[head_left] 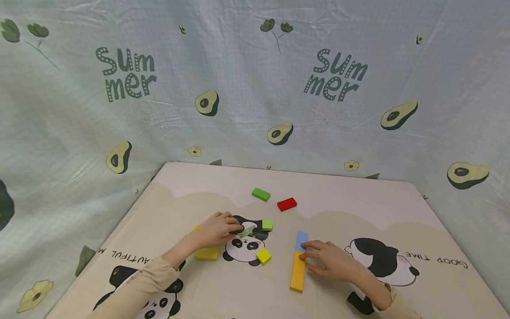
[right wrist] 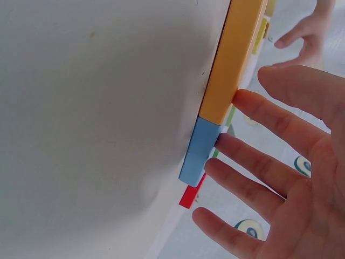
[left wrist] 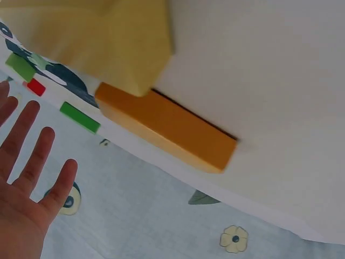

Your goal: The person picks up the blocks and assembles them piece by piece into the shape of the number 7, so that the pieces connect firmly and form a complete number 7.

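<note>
My left hand point(head_left: 219, 229) is over the panda print, its fingers stretched forward and holding nothing. A yellow block point(head_left: 207, 253) lies just below it, and an orange block point(left wrist: 167, 127) beside that is mostly hidden by the hand in the head view. To the right, a blue block point(head_left: 301, 240) and a long orange-yellow block point(head_left: 297, 272) lie end to end in a line. My right hand point(head_left: 332, 261) is at their right side; in the right wrist view its spread fingertips point(right wrist: 245, 97) are right at the long faces of both blocks.
Between the hands lie a light green block point(head_left: 267, 225) and a small bright yellow block point(head_left: 264, 256). Farther back are a green block point(head_left: 260, 194) and a red block point(head_left: 287, 204). A printed cloth point(head_left: 239, 57) hangs behind the table point(head_left: 338, 195).
</note>
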A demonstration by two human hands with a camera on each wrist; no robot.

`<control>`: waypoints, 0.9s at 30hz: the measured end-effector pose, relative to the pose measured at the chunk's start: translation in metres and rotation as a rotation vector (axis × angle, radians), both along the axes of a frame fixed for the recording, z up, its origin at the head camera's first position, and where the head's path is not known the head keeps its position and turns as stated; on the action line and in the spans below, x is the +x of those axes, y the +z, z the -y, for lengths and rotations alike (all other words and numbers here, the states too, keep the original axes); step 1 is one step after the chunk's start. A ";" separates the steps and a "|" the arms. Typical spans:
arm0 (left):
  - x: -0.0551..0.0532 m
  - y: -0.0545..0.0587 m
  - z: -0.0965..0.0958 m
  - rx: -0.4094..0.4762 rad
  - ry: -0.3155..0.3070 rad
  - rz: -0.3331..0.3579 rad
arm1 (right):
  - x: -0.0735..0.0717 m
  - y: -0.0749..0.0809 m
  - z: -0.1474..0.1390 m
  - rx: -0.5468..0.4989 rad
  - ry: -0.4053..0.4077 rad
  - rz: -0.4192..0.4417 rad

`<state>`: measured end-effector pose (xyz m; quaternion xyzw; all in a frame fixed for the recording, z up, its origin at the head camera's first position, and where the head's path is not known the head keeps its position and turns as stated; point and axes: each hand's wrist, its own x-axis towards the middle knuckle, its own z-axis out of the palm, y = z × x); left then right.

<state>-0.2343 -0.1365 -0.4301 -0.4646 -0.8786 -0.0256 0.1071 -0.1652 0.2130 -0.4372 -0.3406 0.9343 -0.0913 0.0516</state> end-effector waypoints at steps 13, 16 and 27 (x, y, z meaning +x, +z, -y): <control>0.007 -0.008 0.046 0.046 0.142 0.042 | 0.001 -0.001 0.000 -0.001 -0.004 0.005; 0.009 -0.009 0.052 0.051 0.168 0.055 | 0.001 -0.001 0.000 -0.004 -0.004 0.006; 0.013 -0.014 0.066 0.018 0.254 0.076 | 0.002 -0.002 0.000 -0.009 0.002 -0.005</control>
